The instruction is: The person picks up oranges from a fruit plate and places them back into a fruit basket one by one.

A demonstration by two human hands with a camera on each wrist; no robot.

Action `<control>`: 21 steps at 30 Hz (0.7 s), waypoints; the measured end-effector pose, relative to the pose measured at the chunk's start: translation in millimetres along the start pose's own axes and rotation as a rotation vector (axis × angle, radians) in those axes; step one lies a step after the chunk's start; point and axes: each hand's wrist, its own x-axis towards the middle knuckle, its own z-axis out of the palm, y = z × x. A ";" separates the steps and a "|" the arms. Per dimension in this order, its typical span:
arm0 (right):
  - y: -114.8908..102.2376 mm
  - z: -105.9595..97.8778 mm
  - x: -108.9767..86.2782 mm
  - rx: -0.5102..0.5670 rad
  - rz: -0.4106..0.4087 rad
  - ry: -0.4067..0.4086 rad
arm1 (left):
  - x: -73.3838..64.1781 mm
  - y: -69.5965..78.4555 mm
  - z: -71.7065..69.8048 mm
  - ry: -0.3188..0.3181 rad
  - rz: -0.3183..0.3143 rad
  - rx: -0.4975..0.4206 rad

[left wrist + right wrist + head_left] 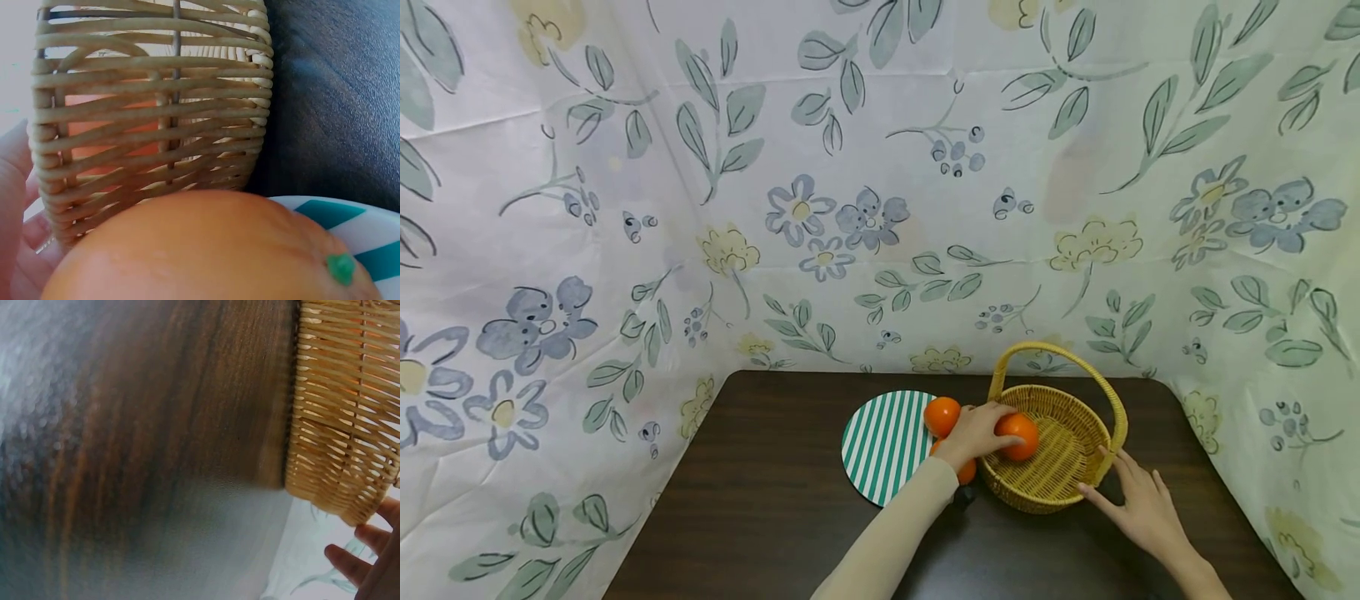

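My left hand (976,432) reaches over the left rim of a yellow wicker basket (1051,492) and holds an orange (1017,437) inside it. In the left wrist view that orange (112,134) shows through the weave. Two more oranges lie beside the left hand: one orange (942,416) at the edge of a green-and-white striped round mat (883,446), another (967,472) partly hidden under the wrist. My right hand (1142,504) rests against the basket's right side near the handle base, thumb and fingers spread along it.
The basket's tall arched handle (1060,350) stands up over its opening. Everything sits on a dark wooden table (760,500). A floral cloth (865,183) hangs behind the table and along its sides.
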 end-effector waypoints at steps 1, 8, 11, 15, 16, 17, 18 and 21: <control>0.2 0.5 -0.3 0.000 0.001 -0.002 | -0.7 -0.3 -0.3 -0.001 -0.001 -0.003; -0.6 2.8 -2.5 0.010 -0.006 0.017 | -4.7 -2.9 -3.0 0.011 -0.002 -0.052; -1.1 2.7 -3.1 0.015 -0.007 0.022 | -6.5 -3.7 -6.5 0.022 -0.006 -0.083; -1.6 1.5 -2.8 0.010 -0.004 0.016 | -8.5 -4.8 -11.5 0.036 -0.015 -0.101; -1.6 1.3 -2.5 0.007 -0.002 0.015 | -8.9 -5.1 -12.4 0.039 -0.014 -0.103; -1.4 1.0 -2.2 0.006 0.000 0.011 | -9.2 -5.4 -13.3 0.039 -0.014 -0.108; -1.2 0.8 -1.8 0.006 0.001 0.007 | -9.3 -5.9 -13.6 0.040 -0.014 -0.116; -1.0 0.8 -1.3 0.003 0.002 0.005 | -10.1 -7.7 -15.3 0.050 -0.007 -0.135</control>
